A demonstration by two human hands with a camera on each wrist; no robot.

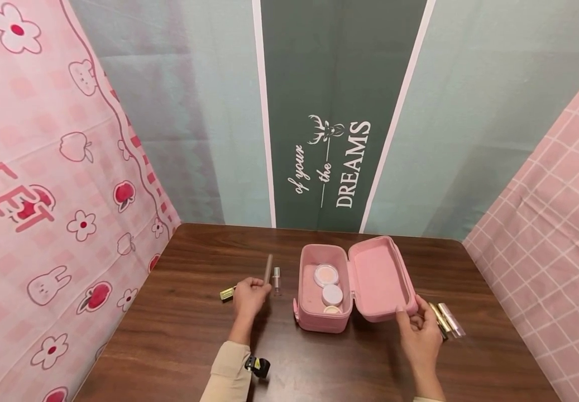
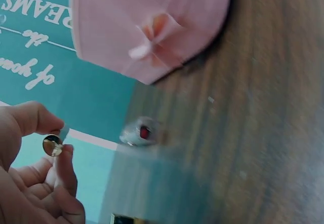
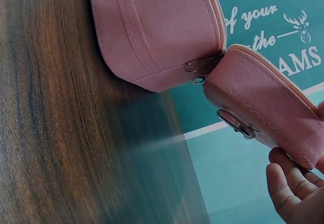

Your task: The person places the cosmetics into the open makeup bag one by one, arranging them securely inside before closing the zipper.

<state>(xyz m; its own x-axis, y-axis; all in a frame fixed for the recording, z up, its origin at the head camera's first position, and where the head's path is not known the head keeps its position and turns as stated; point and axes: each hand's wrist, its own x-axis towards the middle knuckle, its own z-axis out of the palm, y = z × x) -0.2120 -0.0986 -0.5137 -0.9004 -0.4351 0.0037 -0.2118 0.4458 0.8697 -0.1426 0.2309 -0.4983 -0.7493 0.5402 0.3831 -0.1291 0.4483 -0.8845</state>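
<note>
My left hand pinches a slim brownish cosmetic tube between thumb and fingers, raised to the left of the pink makeup case. In the left wrist view, a shiny gold end of that tube faces the camera. The case stands unzipped, with round compacts and a white-lidded jar inside. My right hand holds the case's lid by its near right corner, swung out to the right. In the right wrist view, a metal ring shows on the lid's outside.
A small clear tube lies left of the case, and a gold-and-black tube lies by my left hand. More lipstick-like tubes lie beyond my right hand. Fabric curtains enclose the brown wooden table.
</note>
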